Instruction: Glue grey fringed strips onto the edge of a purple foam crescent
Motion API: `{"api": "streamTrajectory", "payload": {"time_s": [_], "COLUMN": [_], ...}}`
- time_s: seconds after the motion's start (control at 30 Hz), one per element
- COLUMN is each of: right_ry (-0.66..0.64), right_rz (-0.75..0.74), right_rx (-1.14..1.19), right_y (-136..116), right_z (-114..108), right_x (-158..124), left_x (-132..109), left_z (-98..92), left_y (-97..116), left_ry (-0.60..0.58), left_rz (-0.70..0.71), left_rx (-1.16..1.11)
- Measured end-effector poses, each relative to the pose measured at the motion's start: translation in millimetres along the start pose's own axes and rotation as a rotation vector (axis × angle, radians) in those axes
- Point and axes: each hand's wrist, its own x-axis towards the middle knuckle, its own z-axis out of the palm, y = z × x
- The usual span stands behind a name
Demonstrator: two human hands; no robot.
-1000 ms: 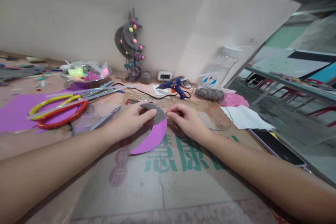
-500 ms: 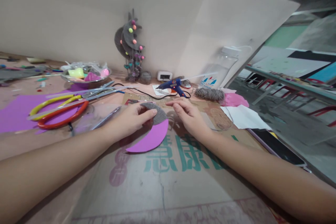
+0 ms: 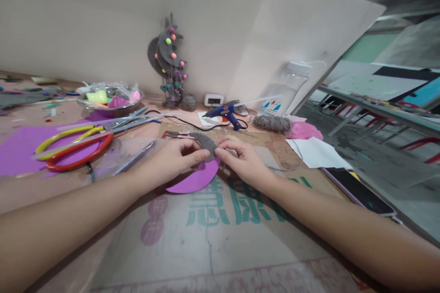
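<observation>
A purple crescent (image 3: 196, 179), its upper part wrapped in grey yarn (image 3: 203, 142), is held over the cardboard. My left hand (image 3: 182, 155) pinches the wrapped part, thumb in front and fingers curled behind. From the other side, my right hand (image 3: 240, 155) pinches the crescent's outer edge between thumb and fingers, close to where grey meets purple. A strand of yarn leads toward the grey yarn skein (image 3: 271, 123) at the back right. The fingertips behind the crescent are partly hidden.
Scissors with red and yellow handles (image 3: 80, 151) lie on purple sheet at left, near a pen (image 3: 135, 158). A blue glue gun (image 3: 225, 113), small clock (image 3: 213, 100) and plastic bottle (image 3: 283, 89) stand behind. At right are white paper (image 3: 318, 152) and a phone (image 3: 357, 190).
My right hand has moved left and closed on the crescent's edge, where it was apart before. The crescent has tilted a little, and its purple tip sits slightly higher.
</observation>
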Motion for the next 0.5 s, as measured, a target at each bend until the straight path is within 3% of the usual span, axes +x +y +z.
{"api": "streamTrajectory", "payload": {"time_s": [0.5], "right_ry": [-0.075], "right_rz": [-0.007], "right_rx": [0.012], "right_y": [-1.2], "right_z": [-1.5], "right_x": [-0.2], "left_x": [0.1], "left_z": [-1.1], "left_y": [0.3], "left_ry": [0.014], "left_rz": [-0.011], "left_rx": [-0.013]}}
